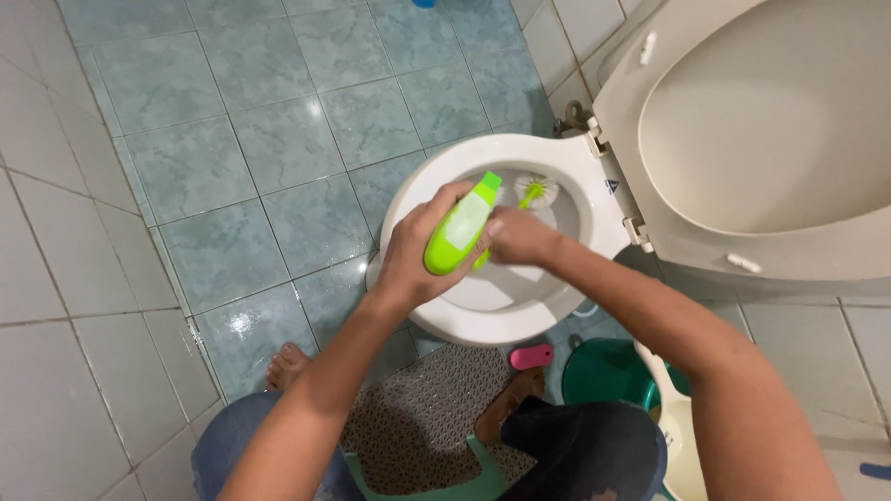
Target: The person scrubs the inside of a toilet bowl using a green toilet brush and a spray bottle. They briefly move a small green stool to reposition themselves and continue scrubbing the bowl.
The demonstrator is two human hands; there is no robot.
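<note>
My left hand (413, 255) grips a bright green cleaner bottle (461, 225) with a pale label, held tilted over the white toilet bowl (436, 176). My right hand (520, 237) is closed around the green handle of a toilet brush, just beside the bottle. The brush's white bristle head (536, 189) sits down inside the bowl near its far side. The lid and seat (761, 121) are raised at the right.
Blue-green floor tiles (278, 158) spread left of the bowl, white wall tiles at far left. A perforated mat (427, 417) lies under my bare feet. A pink object (531, 356), a green bucket (603, 371) and a cream dipper handle (673, 408) sit at the right.
</note>
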